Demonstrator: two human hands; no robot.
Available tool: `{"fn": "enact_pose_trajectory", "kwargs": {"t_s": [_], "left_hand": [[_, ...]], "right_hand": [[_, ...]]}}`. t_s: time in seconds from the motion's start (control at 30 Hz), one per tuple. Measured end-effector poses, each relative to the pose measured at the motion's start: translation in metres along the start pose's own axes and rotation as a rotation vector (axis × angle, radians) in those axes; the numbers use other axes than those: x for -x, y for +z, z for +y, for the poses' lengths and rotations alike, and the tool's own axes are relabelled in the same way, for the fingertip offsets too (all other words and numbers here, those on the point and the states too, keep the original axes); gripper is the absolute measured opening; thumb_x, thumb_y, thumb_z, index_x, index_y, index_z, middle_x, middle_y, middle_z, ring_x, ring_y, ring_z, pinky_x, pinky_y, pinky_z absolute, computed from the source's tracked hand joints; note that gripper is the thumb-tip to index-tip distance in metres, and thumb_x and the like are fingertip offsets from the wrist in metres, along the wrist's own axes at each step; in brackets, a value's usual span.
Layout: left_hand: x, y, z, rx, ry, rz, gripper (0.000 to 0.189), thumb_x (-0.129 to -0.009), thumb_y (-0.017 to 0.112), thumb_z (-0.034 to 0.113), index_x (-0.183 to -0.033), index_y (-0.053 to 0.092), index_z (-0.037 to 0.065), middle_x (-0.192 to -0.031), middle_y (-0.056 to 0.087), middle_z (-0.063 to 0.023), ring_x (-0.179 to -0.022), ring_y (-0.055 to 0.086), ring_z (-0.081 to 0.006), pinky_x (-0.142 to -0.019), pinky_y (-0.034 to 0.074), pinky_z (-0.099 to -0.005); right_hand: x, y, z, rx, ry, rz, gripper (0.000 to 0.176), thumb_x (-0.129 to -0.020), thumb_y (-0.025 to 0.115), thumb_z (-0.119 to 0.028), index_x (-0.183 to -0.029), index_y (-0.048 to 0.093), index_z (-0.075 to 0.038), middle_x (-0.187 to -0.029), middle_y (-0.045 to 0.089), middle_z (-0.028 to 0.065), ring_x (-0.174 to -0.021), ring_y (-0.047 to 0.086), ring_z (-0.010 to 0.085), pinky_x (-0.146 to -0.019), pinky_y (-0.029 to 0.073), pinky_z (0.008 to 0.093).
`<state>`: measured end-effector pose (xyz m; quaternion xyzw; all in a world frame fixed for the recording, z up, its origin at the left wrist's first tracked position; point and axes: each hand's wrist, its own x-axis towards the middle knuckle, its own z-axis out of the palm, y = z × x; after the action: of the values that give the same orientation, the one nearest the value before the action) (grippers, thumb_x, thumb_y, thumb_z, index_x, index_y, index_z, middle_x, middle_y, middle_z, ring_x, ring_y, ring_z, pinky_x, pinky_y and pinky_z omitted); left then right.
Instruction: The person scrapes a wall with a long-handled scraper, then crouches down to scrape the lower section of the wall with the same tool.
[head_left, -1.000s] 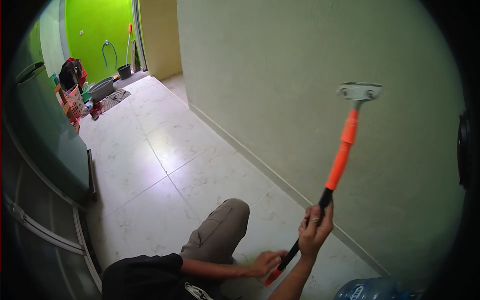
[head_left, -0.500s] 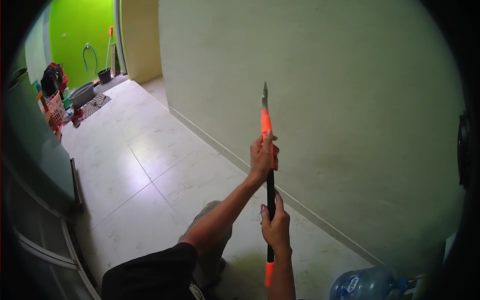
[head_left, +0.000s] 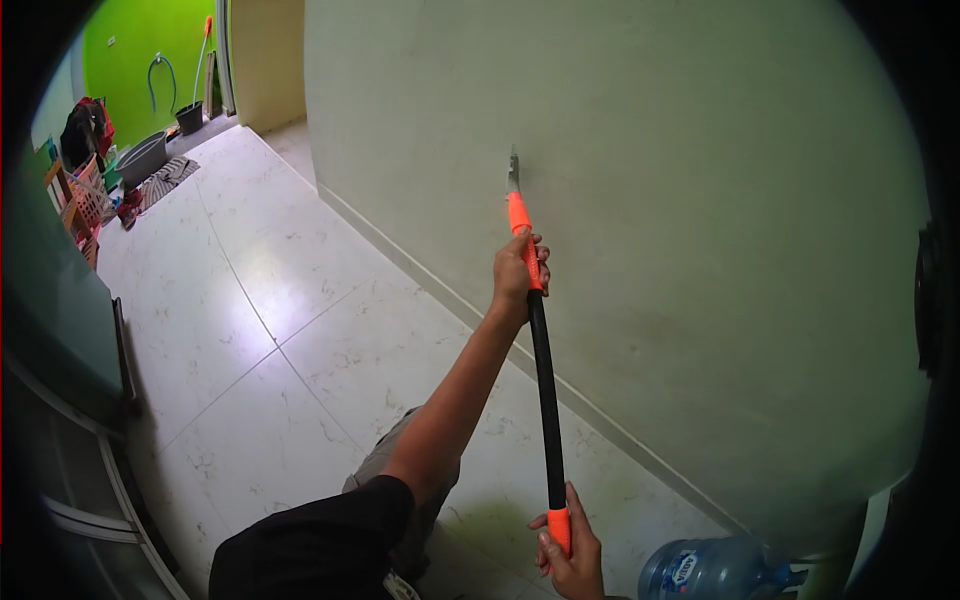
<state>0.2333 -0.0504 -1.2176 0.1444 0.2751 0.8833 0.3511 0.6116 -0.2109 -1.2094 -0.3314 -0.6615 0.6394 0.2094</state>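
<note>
A long-handled tool (head_left: 545,390) with a black shaft, orange grips and a narrow metal blade slants up the middle of the head view. My left hand (head_left: 518,272) is wrapped round its upper orange grip, just below the blade. Down at the orange butt end, my right hand (head_left: 574,556) holds the handle, one finger lying along it. The metal blade (head_left: 514,172) points up and overlaps the pale green wall (head_left: 680,220) in this view. What kind of blade it is does not show clearly.
A large blue water bottle (head_left: 700,570) lies on its side at the lower right, near the wall. Pale tiled floor (head_left: 240,400) stretches left. Farther back are a grey tub (head_left: 142,160), a pink basket (head_left: 90,195) and a striped mat (head_left: 168,182). Glass-like panels (head_left: 70,300) border the left.
My right hand has slid down from the middle of the black shaft to the lower orange end. My left hand and the blade have shifted slightly up and left in view.
</note>
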Motion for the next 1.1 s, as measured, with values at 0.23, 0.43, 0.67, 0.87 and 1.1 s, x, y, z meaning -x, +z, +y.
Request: {"fn": "enact_pose_trajectory", "kwargs": {"t_s": [0.23,0.43,0.67,0.87,1.1], "left_hand": [[0.014,0.006,-0.012,-0.112,0.009,0.028,0.045,-0.105,0.052,0.042,-0.116,0.052,-0.001,-0.074,0.053,-0.0028,-0.043,0.049,-0.0099,-0.036,0.042,-0.0261],[0.053,0.031,-0.036,-0.172,0.003,0.106,0.035,-0.107,0.05,0.041,-0.103,0.05,0.006,-0.07,0.052,-0.0022,-0.04,0.048,-0.0107,-0.033,0.039,-0.0282],[0.009,0.011,-0.036,-0.291,0.053,0.158,0.035,-0.107,0.049,0.04,-0.095,0.049,0.007,-0.066,0.052,-0.002,-0.04,0.048,-0.0121,-0.034,0.039,-0.0293],[-0.036,-0.034,0.019,-0.243,0.032,0.125,0.036,-0.107,0.047,0.041,-0.1,0.049,0.006,-0.066,0.051,-0.0003,-0.04,0.047,-0.0106,-0.032,0.039,-0.0295],[0.006,-0.012,-0.038,-0.318,-0.006,0.184,0.039,-0.107,0.046,0.044,-0.103,0.051,0.005,-0.066,0.051,-0.001,-0.04,0.048,-0.0114,-0.034,0.04,-0.0299]], "right_hand": [[0.012,0.015,0.077,-0.051,-0.123,0.17,0.055,-0.102,0.061,-0.012,-0.154,0.045,-0.006,-0.09,0.064,-0.001,-0.058,0.044,0.002,-0.05,0.037,0.0182],[0.046,-0.029,0.078,-0.039,0.015,0.257,0.048,-0.104,0.06,-0.013,-0.15,0.051,-0.005,-0.079,0.057,-0.0037,-0.059,0.042,0.0026,-0.051,0.034,0.0176],[0.01,-0.001,0.035,0.175,-0.017,0.247,0.044,-0.104,0.06,-0.013,-0.147,0.055,-0.002,-0.076,0.054,-0.0035,-0.063,0.046,0.0058,-0.057,0.041,0.0217],[-0.038,0.048,0.034,0.324,-0.301,0.207,0.047,-0.104,0.059,-0.011,-0.15,0.052,-0.006,-0.083,0.062,0.0015,-0.069,0.053,0.0102,-0.064,0.049,0.0271],[0.008,0.02,0.036,0.227,-0.121,0.304,0.039,-0.103,0.06,-0.01,-0.14,0.059,0.003,-0.087,0.066,0.0032,-0.074,0.058,0.0103,-0.066,0.051,0.0259]]}}
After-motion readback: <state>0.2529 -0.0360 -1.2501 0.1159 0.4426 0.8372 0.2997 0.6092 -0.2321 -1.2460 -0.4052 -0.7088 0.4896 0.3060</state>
